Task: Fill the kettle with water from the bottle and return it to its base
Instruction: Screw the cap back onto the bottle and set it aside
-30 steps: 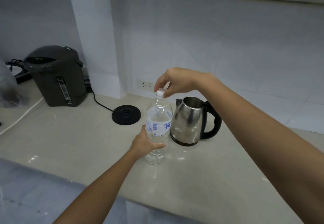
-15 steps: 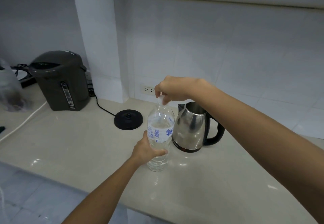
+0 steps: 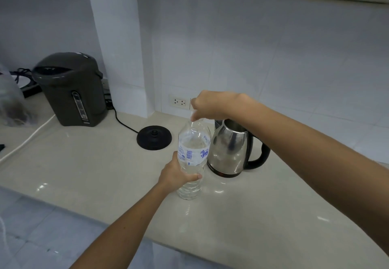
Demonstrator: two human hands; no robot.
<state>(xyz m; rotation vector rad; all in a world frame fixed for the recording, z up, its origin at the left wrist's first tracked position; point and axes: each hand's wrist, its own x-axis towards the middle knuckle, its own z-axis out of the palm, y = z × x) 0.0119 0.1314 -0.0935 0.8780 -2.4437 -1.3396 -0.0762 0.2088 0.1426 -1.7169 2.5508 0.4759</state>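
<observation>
Bottle (image 3: 193,159) at frame centre: braced upright on tabletop (image 3: 84,163) by left hand (image 3: 175,174) clenched round it; cap pinched in right hand (image 3: 212,105) fingers (image 3: 194,112). Twist fully off before tipping toward kettle (image 3: 230,149).

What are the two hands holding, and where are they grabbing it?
Both hold the water bottle, which stands on the counter. The left hand wraps around its lower body, below the label. The right hand pinches the cap at the top.
</observation>
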